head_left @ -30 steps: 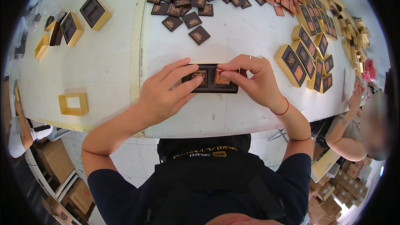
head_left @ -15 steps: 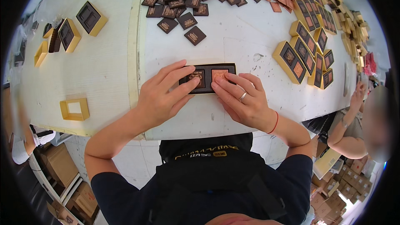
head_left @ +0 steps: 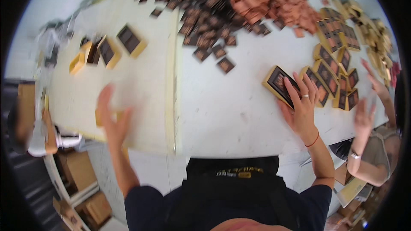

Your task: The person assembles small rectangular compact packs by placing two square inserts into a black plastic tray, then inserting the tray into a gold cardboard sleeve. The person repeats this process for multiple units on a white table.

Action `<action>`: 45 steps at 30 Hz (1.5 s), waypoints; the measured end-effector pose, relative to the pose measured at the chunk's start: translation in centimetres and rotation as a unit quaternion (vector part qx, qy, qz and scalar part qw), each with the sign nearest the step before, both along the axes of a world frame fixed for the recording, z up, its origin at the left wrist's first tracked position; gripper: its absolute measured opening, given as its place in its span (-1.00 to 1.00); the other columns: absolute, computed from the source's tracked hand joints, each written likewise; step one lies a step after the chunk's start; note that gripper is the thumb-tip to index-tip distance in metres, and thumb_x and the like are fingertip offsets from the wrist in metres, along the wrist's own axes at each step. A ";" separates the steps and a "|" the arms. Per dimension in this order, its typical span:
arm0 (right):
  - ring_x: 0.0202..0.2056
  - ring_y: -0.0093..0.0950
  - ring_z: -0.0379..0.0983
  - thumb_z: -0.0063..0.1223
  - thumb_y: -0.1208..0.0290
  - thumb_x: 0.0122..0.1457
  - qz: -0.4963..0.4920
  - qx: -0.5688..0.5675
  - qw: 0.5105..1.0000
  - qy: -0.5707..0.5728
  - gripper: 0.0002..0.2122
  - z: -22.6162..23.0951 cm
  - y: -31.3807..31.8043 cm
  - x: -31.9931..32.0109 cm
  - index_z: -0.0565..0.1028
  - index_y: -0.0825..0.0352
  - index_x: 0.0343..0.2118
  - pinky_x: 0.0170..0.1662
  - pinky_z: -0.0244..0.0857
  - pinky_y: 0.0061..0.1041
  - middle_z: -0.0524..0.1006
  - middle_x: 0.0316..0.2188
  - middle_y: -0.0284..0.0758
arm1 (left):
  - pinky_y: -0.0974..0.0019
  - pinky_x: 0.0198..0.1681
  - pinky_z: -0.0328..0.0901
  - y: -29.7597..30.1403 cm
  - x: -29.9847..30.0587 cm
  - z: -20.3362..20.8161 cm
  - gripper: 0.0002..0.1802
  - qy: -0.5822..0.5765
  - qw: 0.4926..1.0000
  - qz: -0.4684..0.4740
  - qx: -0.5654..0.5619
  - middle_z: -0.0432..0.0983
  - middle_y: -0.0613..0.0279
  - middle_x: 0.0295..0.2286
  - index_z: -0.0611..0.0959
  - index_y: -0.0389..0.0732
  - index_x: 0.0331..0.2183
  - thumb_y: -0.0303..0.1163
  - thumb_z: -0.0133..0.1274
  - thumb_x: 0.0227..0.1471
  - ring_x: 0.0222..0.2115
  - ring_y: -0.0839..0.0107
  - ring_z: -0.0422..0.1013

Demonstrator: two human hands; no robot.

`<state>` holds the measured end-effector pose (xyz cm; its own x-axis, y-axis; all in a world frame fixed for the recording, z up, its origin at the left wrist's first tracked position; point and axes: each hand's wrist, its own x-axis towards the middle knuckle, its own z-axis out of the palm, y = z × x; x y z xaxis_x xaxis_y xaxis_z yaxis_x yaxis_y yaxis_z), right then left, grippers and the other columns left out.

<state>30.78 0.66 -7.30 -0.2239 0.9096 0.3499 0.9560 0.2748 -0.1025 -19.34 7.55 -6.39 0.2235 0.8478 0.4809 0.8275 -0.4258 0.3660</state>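
My right hand [head_left: 303, 109] grips a gold box [head_left: 277, 75] with a dark tray inside, over the table to the right, beside the group of filled boxes [head_left: 327, 72]. Its fingers lie across the tray and hide part of what is in it. On the left, my left hand [head_left: 113, 117] is blurred, with thumb and fingers spread over an empty gold box frame [head_left: 100, 118] on the table. Most of that frame is covered by the hand, and I see no grip on it.
Dark square packets [head_left: 201, 21] and copper-coloured packets [head_left: 269, 0] are heaped at the back. Gold boxes with dark trays [head_left: 130, 40] stand at the far left. More gold pieces [head_left: 374, 34] pile up at the back right. Another person's hand [head_left: 364, 115] is near the right edge.
My hands have parted from the middle. The right has carried the gold box rightward to the filled boxes, and the left has swung left to the empty frame. The view has shifted.
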 end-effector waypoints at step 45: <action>-0.33 -0.66 0.52 0.03 0.53 0.30 0.097 -0.261 0.707 0.650 -0.74 3.2 4.2 -2.2 0.50 0.36 0.03 -0.31 0.43 -0.69 0.53 -0.37 -0.41 | 0.20 -0.09 0.40 -0.7 22.5 -2.6 -0.20 -0.114 0.913 -0.371 -0.125 0.43 -0.01 -0.06 0.35 -0.21 0.01 -0.39 0.45 -0.24 -0.08 0.05 0.44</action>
<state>28.53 4.82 -4.14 -0.1590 0.9873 0.0024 -0.0907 -0.0122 -0.9958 3.13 6.88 -9.02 0.6995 0.5933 0.3984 0.2352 -0.7175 0.6556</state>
